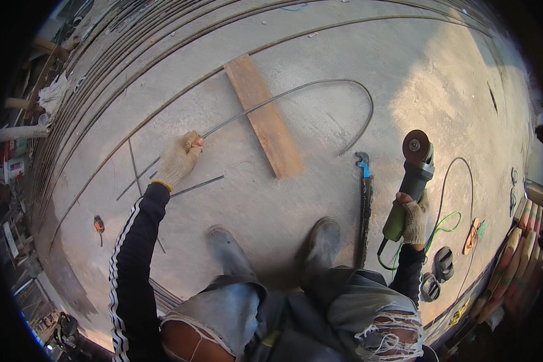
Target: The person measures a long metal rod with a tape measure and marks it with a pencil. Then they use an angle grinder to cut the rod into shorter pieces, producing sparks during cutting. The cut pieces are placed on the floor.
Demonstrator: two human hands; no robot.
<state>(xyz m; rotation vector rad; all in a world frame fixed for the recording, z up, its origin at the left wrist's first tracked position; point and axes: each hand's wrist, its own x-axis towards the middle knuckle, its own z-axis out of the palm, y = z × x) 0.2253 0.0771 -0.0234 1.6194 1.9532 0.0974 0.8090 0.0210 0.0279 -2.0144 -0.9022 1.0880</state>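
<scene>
My left hand (183, 158), in a cream knit glove, is closed around a thin steel rod (295, 90). The rod runs over a wooden plank (264, 120) and bends into a hook at its far right end. My right hand (414, 218), gloved too, grips the green body of an angle grinder (415, 175). The grinder points away from me with its reddish-brown disc uppermost, apart from the rod. Beside my left hand, a short straight rod (200, 184) and another thin rod (134, 163) lie on the concrete.
Long rebars (145, 60) curve across the far left floor. A black bar tool with a blue-marked metal head (363, 199) lies right of my boots (324, 241). A tape measure (99, 225) is at left. The power cord (443, 175), sandals (443, 264) and stacked wood (510, 265) are at right.
</scene>
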